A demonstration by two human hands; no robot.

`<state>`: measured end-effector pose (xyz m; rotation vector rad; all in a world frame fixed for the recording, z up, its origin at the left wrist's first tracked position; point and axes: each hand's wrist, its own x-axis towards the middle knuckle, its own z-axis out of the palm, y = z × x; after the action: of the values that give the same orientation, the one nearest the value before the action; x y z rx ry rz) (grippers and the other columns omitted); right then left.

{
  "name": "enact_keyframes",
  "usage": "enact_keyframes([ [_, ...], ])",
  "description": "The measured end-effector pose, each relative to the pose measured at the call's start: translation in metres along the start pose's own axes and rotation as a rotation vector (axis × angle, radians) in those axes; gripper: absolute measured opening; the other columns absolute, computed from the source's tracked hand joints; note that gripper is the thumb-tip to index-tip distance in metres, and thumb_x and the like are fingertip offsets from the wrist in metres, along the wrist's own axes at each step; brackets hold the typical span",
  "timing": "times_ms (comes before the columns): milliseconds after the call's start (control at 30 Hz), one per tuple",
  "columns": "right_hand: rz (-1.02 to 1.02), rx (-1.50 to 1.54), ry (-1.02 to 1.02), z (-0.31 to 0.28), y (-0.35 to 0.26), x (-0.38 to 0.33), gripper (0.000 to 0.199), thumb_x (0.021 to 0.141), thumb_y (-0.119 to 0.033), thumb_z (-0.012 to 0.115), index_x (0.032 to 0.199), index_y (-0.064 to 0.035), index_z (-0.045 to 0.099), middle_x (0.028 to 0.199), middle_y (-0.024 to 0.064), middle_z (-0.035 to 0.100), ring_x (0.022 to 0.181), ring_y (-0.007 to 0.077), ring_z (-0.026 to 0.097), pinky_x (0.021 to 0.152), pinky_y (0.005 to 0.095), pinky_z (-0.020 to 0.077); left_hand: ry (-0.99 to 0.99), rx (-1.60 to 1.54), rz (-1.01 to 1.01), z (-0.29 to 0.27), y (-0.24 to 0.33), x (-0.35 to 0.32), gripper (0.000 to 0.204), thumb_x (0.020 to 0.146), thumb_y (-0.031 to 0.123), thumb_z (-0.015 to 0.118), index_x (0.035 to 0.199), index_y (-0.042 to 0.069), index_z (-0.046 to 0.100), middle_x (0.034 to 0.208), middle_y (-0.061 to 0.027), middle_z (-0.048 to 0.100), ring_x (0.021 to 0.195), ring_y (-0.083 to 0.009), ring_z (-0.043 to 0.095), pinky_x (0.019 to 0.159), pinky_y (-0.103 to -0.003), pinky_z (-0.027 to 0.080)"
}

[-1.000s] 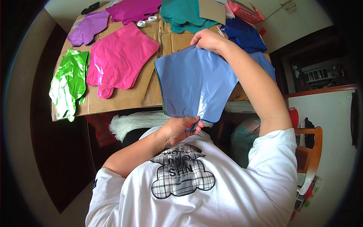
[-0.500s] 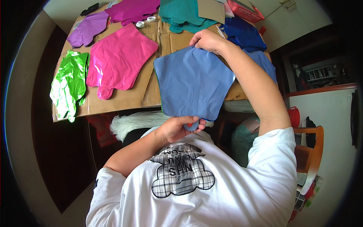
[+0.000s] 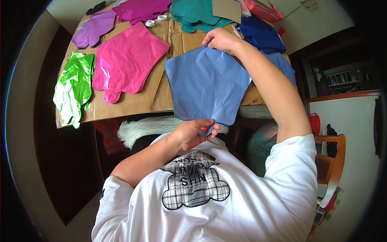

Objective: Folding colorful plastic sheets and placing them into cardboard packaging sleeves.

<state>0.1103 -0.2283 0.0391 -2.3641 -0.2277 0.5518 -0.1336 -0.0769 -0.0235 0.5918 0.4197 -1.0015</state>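
Observation:
A flat, uninflated blue foil balloon (image 3: 207,84), roughly five-sided, is stretched between my two hands. My right hand (image 3: 221,40) pinches its far edge over the cardboard. At its near end, over my lap, my left hand (image 3: 195,133) is closed on the rounded tab, thumb on top. A small red spot (image 3: 204,129) shows on that tab beside the thumb. Left of the blue balloon lies a flat pink foil balloon (image 3: 129,62), and beyond it a shiny green one (image 3: 74,86).
Purple (image 3: 94,29), magenta (image 3: 141,10), teal (image 3: 197,14) and dark blue (image 3: 260,34) flat foil pieces lie along the far cardboard (image 3: 161,97). Two white rolls (image 3: 150,23) sit between them. A red basket (image 3: 264,10) stands far right. White strands (image 3: 137,131) hang below the near edge.
The left thumb has shifted slightly up along the balloon's near end, and the red spot shows more. Both hands have moved slightly farther away; the balloon's surface is a little more creased.

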Motion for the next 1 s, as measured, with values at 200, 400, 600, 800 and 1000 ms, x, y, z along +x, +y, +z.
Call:
enact_keyframes([
  [200, 0.003, -0.019, 0.003, 0.0, 0.001, 0.004, 0.021, 0.079, 0.007, 0.058, 0.096, 0.0001, 0.068, 0.087, 0.0086, 0.068, 0.078, 0.0151, 0.063, 0.07, 0.0281, 0.0513, -0.06, 0.003, 0.036, -0.009, -0.007, 0.008, 0.016, 0.097, 0.013, 0.053, 0.092, 0.0, 0.06, 0.084, -0.0051, 0.059, 0.074, -0.0137, 0.052, 0.076, -0.03, 0.049],
  [400, -0.006, -0.037, 0.002, 0.001, -0.002, 0.005, 0.021, 0.079, 0.007, 0.059, 0.096, -0.0001, 0.069, 0.087, 0.0091, 0.068, 0.079, 0.0151, 0.063, 0.071, 0.028, 0.0512, -0.04, 0.028, 0.04, -0.007, -0.005, 0.006, 0.016, 0.097, 0.013, 0.053, 0.097, -0.001, 0.06, 0.091, -0.0071, 0.061, 0.078, -0.016, 0.055, 0.078, -0.032, 0.05],
  [600, -0.006, -0.021, -0.009, 0.001, -0.003, 0.003, 0.021, 0.079, 0.007, 0.059, 0.096, 0.0004, 0.068, 0.088, 0.0098, 0.068, 0.079, 0.0154, 0.064, 0.071, 0.0284, 0.0515, -0.168, -0.101, 0.007, -0.011, -0.002, 0.003, 0.023, 0.095, 0.014, 0.053, 0.107, -0.005, 0.057, 0.103, -0.0147, 0.064, 0.09, -0.022, 0.063, 0.086, -0.036, 0.052],
  [800, 0.019, -0.006, -0.01, 0.0, -0.004, 0.002, 0.021, 0.079, 0.007, 0.058, 0.097, 0.0011, 0.068, 0.088, 0.0099, 0.068, 0.079, 0.0155, 0.064, 0.071, 0.0287, 0.0518, -0.212, -0.165, 0.023, -0.012, -0.003, 0.006, 0.026, 0.093, 0.017, 0.056, 0.107, -0.005, 0.056, 0.102, -0.0162, 0.064, 0.088, -0.0224, 0.063, 0.085, -0.036, 0.053],
  [1000, 0.003, 0.016, -0.008, 0.001, -0.005, 0.004, 0.02, 0.079, 0.007, 0.059, 0.096, 0.0014, 0.068, 0.087, 0.0095, 0.068, 0.077, 0.0156, 0.064, 0.069, 0.0288, 0.0519, -0.071, -0.037, 0.031, 0.002, 0.002, 0.001, 0.018, 0.095, 0.014, 0.054, 0.101, -0.002, 0.057, 0.096, -0.0123, 0.064, 0.082, -0.0183, 0.061, 0.082, -0.034, 0.053],
])
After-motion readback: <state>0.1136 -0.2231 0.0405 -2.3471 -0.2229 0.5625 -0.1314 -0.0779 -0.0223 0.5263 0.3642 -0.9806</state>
